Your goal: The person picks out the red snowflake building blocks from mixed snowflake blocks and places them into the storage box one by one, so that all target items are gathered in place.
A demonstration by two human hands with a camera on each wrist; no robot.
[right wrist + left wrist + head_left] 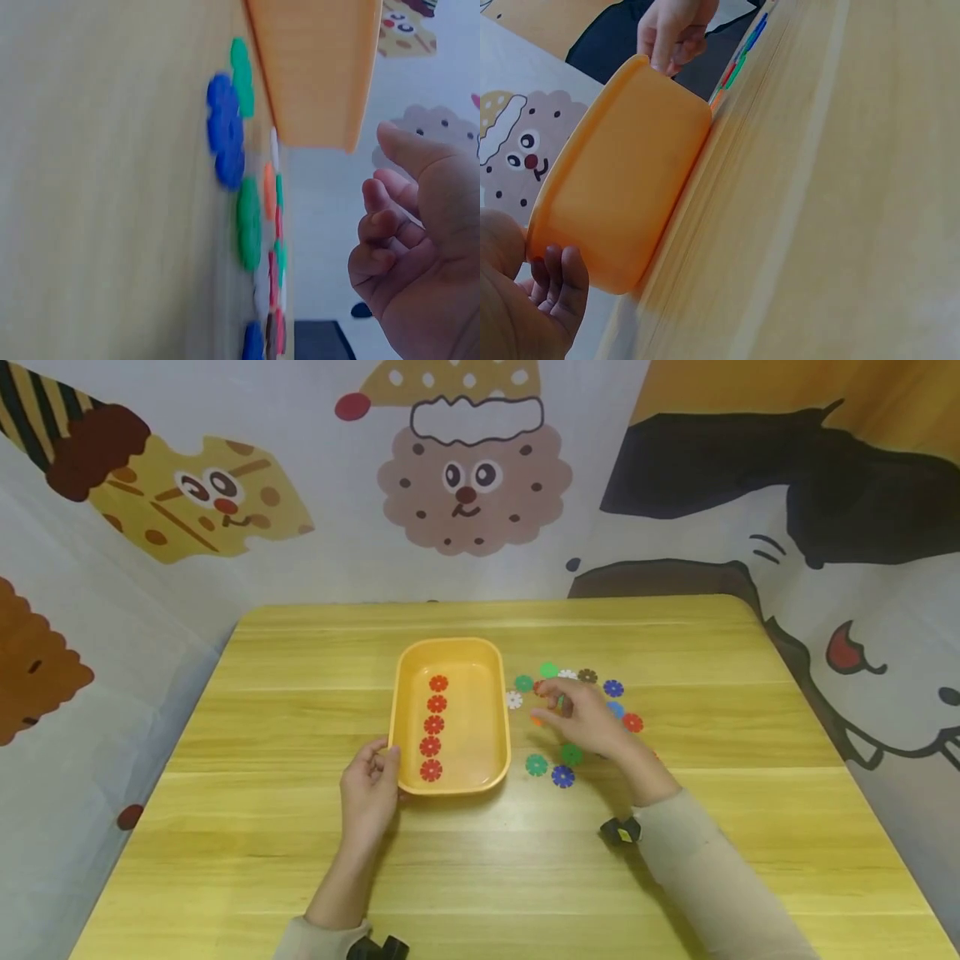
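A yellow-orange plastic tray sits on the table, with several red snowflake-shaped plastic discs in a column along its left side. My left hand grips the tray's near left edge, the thumb on the rim and the fingers against the outer wall, as the left wrist view shows. To the right of the tray, my right hand hovers over loose discs of many colours. Its thumb and fingers stand apart with nothing between them in the right wrist view. An orange disc shows beside the thumb; the hand hides some others.
Near the right forearm lie green and blue discs. White, brown and red ones lie around the right hand. A cartoon-printed cloth hangs behind the wooden table.
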